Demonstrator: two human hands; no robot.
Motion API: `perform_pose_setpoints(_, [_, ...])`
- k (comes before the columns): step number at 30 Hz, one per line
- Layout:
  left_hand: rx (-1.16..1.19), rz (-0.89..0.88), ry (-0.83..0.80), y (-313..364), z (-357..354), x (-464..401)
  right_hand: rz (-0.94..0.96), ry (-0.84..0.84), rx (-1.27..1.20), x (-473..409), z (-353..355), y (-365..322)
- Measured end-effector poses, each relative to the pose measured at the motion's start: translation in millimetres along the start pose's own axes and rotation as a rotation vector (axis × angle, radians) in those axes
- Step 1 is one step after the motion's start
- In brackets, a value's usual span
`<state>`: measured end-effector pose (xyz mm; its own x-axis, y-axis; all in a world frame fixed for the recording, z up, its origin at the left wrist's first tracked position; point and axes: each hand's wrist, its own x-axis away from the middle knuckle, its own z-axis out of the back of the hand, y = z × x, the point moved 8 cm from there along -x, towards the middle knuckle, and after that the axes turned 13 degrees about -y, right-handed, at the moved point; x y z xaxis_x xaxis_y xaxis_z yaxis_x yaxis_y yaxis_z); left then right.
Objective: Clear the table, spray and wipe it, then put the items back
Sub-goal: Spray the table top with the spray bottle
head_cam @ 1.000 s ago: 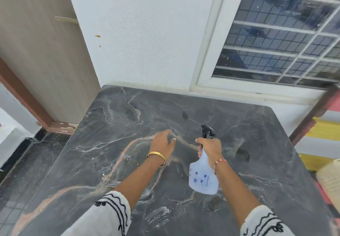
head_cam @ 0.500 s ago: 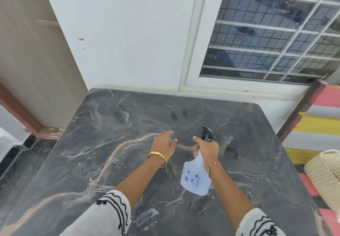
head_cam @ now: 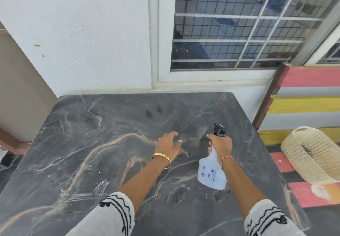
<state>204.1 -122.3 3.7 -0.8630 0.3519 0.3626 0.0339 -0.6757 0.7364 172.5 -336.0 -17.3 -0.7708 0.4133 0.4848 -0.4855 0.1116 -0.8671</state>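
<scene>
A dark marble table (head_cam: 92, 143) with pale and pinkish veins fills the lower view, with wet streaks and two dark spots near the back. My right hand (head_cam: 220, 144) grips the neck of a pale blue spray bottle (head_cam: 211, 173) with a black nozzle (head_cam: 219, 129) pointing away from me, held tilted above the table's right half. A faint mist hangs in front of the nozzle. My left hand (head_cam: 168, 144) hovers over the table's middle, fingers spread and relaxed, holding nothing.
A white wall and a barred window (head_cam: 239, 23) stand behind the table. A woven basket (head_cam: 312, 154) lies on its side on the striped floor at the right. A door frame stands at the left.
The view has swung to the right, showing more of the basket and the striped floor. Both hands stay over the table's middle, and my left hand's fingers have spread a little.
</scene>
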Motion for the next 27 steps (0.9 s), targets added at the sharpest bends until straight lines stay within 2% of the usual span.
perform_pose_setpoints(4, [-0.018, -0.017, -0.040, 23.2, -29.7, -5.1, -0.006, 0.026, 0.132, -13.9, 42.9, -4.9])
perform_pose_setpoints(10, [-0.083, -0.015, -0.056, 43.8, -56.7, -12.6, -0.004, -0.010, -0.015, -24.4, 70.2, 2.9])
perform_pose_setpoints(18, [-0.132, -0.015, -0.076, 64.4, -79.8, -20.8, -0.047, 0.058, -0.144, -28.2, 98.2, 9.2])
perform_pose_setpoints(27, [-0.110, -0.035, -0.036, 79.1, -97.8, -18.8, -0.005, -0.225, -0.074, -18.2, 81.5, 5.5])
